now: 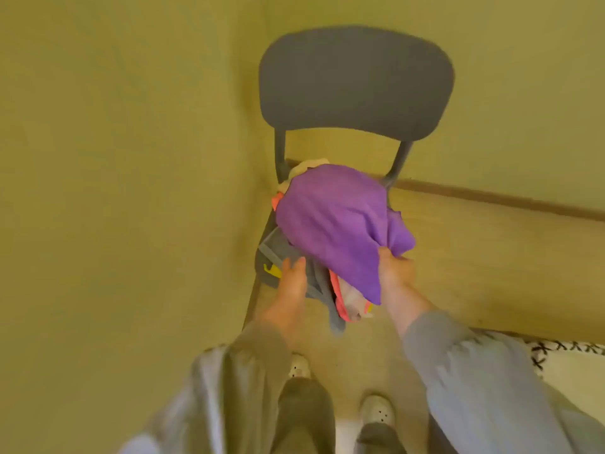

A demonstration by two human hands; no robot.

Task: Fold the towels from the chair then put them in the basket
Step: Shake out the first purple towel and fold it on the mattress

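A dark grey chair [355, 83] stands against the yellow-green wall, its seat covered by a heap of towels. A purple towel [334, 221] lies on top of the heap. My right hand [394, 268] grips the purple towel's right front edge. Under it are a grey towel [316, 283], an orange-pink one [340, 299] and a pale one, all hanging over the seat's front. My left hand [293, 283] rests with straight fingers on the grey towel at the seat's front left. No basket is in view.
The chair sits in a corner, with a wooden skirting board [491, 199] running right along the wall. A white rug with black marks [569, 358] lies at the lower right. My feet in white shoes [376, 409] stand just before the chair.
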